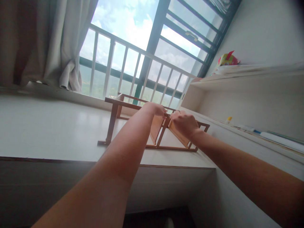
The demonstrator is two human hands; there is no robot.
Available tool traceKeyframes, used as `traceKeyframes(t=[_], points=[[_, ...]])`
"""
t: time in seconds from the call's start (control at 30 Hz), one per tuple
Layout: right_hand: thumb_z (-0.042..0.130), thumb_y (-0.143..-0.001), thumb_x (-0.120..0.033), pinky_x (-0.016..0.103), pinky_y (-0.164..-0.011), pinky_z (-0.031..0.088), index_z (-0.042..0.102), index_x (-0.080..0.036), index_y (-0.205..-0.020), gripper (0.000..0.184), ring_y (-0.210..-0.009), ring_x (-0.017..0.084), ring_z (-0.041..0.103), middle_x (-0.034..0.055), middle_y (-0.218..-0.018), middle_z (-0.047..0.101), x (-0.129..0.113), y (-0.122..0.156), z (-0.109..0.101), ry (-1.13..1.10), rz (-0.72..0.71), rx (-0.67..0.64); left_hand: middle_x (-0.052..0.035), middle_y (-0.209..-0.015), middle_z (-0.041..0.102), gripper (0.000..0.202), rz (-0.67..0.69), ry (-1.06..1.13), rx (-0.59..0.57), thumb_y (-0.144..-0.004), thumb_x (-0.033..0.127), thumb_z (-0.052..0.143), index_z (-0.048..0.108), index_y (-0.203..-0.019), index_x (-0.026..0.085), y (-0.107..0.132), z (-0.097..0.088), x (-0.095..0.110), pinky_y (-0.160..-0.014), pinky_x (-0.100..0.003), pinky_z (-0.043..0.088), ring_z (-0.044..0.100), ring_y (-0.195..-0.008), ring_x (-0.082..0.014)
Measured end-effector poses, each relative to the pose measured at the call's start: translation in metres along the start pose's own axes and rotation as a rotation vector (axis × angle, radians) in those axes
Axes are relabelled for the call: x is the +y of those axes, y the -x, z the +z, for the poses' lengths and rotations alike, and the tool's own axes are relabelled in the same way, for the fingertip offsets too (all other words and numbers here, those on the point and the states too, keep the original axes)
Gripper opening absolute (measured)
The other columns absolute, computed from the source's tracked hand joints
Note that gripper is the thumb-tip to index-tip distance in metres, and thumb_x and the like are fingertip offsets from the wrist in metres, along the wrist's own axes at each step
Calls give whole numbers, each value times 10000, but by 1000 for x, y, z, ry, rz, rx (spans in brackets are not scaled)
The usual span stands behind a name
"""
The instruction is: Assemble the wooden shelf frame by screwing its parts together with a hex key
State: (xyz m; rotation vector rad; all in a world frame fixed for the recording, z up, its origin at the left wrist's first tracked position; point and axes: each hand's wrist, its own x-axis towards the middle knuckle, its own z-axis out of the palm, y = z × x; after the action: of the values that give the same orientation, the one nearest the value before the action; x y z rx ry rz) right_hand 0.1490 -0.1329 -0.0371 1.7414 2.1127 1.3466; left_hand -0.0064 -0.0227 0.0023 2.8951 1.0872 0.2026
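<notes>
A brown wooden rack (pixel 162 133) lies on its long side on the white ledge (pixel 59 123), in front of the white railing (pixel 121 76) at the window. Its slim bars look stiff and rather light, so it should lift as one rigid piece, though its length would probably make it swing if held at one end only. The inner panels (pixel 156 126) seem thinner and likelier to flex or crack; the long rails, close to the crossbars, look like the sounder hold. The right hand (pixel 184 123) has its fingers curled in, its grip pinching the upper rail just beside the middle crossbar. The left hand (pixel 155 109) bends over the same rail near it, but its fingertips are partly hidden, so I cannot tell whether that grip is closed.
</notes>
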Motion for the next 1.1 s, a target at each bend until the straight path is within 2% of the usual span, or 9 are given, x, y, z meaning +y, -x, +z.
traceKeyframes(t=[0.2,0.4,0.63,1.1], points=[[268,-1004,-89,313,-680,407,653,-118,-1061,390,-990,282,614,168,-1037,680,6,5,16,12,-32,45,-56,-1598,401,751,-50,6,6,-855,557,671,435,-1531,329,-1,1,-1,-1168,-465,357,406,-1428,-327],[264,-1024,-118,315,-637,348,643,-121,-1054,380,-979,279,605,163,-1033,683,9,5,27,20,0,102,-33,-1601,399,770,-67,20,10,-829,611,681,454,-1517,351,-5,2,-5,-1160,-471,369,412,-1421,-339],[304,-1010,-108,324,-620,314,643,-130,-989,340,-918,276,613,150,-968,684,6,5,31,16,-44,137,-11,-1585,425,759,-59,34,4,-827,602,693,455,-1510,374,-7,3,-7,-1154,-427,378,438,-1405,-314],[300,-1013,-130,334,-623,311,662,-121,-997,362,-965,301,597,160,-966,677,7,6,30,-85,-1,126,-27,-1611,381,756,-67,31,2,-836,580,697,447,-1518,370,-5,2,-6,-1165,-458,363,407,-1430,-325]])
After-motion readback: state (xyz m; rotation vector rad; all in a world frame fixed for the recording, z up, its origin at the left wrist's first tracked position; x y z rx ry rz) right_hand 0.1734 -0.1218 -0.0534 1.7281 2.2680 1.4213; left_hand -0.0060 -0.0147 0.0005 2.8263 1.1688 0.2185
